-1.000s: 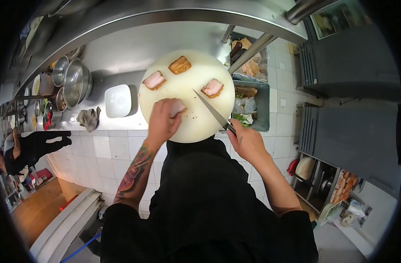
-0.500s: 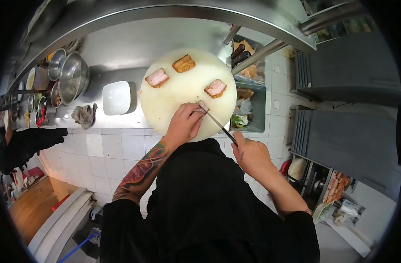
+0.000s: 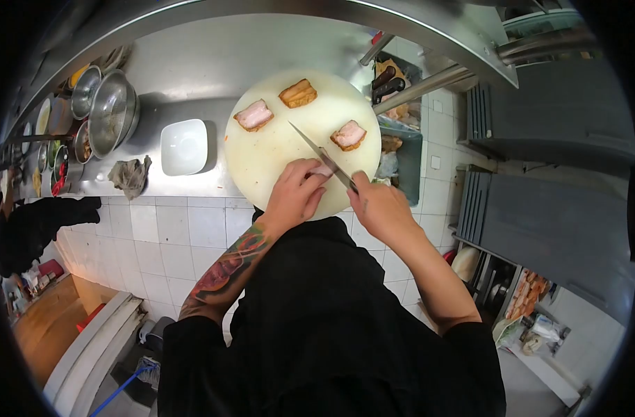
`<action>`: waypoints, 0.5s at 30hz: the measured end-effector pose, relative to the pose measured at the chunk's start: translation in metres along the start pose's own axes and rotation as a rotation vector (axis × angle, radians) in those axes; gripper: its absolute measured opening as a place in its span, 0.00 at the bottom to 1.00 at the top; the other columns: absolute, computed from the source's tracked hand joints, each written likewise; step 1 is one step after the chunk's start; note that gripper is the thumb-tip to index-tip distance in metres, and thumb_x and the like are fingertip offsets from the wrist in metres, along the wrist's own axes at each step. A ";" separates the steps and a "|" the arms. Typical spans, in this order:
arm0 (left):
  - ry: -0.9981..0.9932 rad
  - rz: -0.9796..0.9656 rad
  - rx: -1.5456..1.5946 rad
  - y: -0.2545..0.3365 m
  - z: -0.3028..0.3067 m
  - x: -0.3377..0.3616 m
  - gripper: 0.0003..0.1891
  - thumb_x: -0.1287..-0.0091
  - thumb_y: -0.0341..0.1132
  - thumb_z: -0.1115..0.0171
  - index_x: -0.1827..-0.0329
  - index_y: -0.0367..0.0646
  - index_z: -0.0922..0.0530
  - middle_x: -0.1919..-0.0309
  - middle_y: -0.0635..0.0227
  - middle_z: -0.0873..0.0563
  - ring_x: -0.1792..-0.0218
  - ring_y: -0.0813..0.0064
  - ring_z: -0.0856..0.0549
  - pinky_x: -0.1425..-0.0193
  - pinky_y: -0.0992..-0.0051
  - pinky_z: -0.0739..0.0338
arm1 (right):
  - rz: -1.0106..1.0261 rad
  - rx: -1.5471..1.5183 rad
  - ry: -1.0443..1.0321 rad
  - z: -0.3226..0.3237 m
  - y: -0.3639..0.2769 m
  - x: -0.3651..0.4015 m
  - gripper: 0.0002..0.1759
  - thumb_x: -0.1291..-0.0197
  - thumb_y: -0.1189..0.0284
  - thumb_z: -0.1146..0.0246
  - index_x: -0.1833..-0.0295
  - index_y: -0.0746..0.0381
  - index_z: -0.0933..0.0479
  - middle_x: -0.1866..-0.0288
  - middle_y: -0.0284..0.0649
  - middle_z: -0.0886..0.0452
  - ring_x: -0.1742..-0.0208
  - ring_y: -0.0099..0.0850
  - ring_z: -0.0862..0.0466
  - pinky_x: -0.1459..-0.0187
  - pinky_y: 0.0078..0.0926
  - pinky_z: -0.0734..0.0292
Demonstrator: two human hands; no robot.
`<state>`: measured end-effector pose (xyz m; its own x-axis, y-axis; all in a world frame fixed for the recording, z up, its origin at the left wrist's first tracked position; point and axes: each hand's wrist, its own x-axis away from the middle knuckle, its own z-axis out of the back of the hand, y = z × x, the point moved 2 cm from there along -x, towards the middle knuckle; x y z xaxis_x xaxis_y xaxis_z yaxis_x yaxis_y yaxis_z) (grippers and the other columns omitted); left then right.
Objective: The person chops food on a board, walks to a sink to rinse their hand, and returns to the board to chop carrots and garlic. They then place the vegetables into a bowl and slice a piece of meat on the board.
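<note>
On the round white cutting board, my left hand presses a small piece of meat with its fingertips. The knife is gripped in my right hand, its blade slanting up and left across the board beside that piece. Beyond my hands lie three browned chunks of meat: one at the left, one at the top and one at the right. A square white bowl stands left of the board.
A grey cloth and metal bowls are on the steel counter at the left. A metal shelf edge crosses above. Right of the board are bins and knife handles. At the far left is a person's dark sleeve.
The knife has moved forward and left, so its blade now reaches farther over the board. My right hand has come closer to my left. The view has shifted slightly.
</note>
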<state>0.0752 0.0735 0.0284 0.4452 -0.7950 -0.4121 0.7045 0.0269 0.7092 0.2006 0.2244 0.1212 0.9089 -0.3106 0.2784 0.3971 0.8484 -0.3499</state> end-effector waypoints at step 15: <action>-0.008 -0.016 -0.020 -0.008 -0.001 0.006 0.12 0.40 0.22 0.28 0.53 0.41 0.14 0.46 0.59 0.15 0.45 0.53 0.16 0.42 0.60 0.17 | -0.013 -0.018 -0.016 -0.017 -0.010 -0.013 0.13 0.24 0.66 0.38 0.50 0.65 0.28 0.71 0.56 0.13 0.67 0.58 0.11 0.63 0.57 0.17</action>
<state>0.0732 0.0690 0.0195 0.4296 -0.8003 -0.4182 0.7221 0.0264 0.6912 0.1871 0.2124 0.1065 0.9014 -0.3146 0.2976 0.4115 0.8365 -0.3619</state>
